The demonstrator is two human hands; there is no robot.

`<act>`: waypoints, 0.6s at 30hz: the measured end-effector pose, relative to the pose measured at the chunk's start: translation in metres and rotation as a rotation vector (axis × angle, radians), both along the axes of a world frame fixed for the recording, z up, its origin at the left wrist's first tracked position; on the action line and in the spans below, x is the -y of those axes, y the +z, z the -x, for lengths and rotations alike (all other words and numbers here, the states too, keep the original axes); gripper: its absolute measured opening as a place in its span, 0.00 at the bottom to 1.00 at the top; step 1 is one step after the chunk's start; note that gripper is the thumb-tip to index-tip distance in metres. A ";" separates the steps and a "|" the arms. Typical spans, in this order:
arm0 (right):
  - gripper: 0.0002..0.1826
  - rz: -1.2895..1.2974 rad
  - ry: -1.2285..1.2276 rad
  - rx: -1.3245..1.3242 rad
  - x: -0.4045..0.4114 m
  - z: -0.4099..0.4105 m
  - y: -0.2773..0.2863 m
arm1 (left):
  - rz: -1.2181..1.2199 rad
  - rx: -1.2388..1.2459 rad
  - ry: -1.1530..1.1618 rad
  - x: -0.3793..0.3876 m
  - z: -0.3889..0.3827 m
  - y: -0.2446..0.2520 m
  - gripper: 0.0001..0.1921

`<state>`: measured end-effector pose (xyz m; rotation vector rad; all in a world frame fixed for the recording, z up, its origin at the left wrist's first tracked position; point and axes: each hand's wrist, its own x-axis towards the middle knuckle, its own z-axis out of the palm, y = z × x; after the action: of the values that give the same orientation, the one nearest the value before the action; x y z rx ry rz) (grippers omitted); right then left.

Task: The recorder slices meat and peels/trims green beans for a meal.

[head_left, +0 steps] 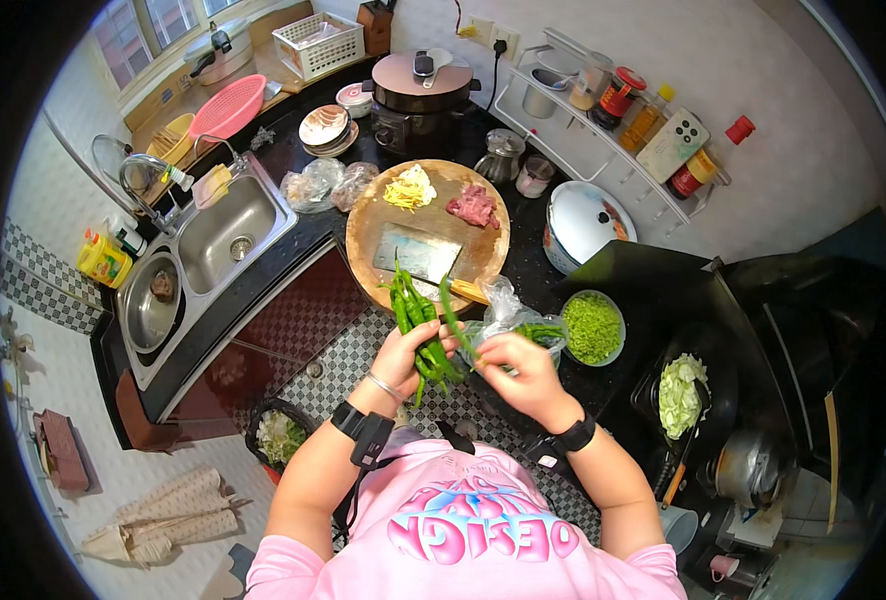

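A bunch of long green chili peppers (417,319) is held in my left hand (402,356), above the near edge of a round wooden chopping board (368,225). My right hand (524,371) pinches a single green chili (454,322) by its lower end, close beside the bunch. On the board lie a cleaver (417,253) with its wooden handle (467,289) towards me, yellow strips (407,191) with pale slices, and pieces of raw meat (474,205). A clear plastic bag (508,304) with more green chilies (540,331) rests right of the board, partly behind my right hand.
A bowl of chopped greens (593,328) and a lidded enamel pot (589,217) stand on the right. Further right, a wok holds sliced pale-green vegetable (683,394). A double steel sink (225,229) lies left. A lined waste bin (278,435) stands below; a condiment rack (600,124) hangs behind.
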<state>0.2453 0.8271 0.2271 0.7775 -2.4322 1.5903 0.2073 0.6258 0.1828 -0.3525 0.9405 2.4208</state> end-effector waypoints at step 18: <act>0.07 0.326 -0.153 0.536 0.009 0.023 -0.005 | 0.151 -0.317 -0.346 0.003 -0.018 0.013 0.12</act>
<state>0.2222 0.8179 0.2217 0.1129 -2.3574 2.2751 0.2255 0.6226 0.1959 0.1416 1.2124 2.1253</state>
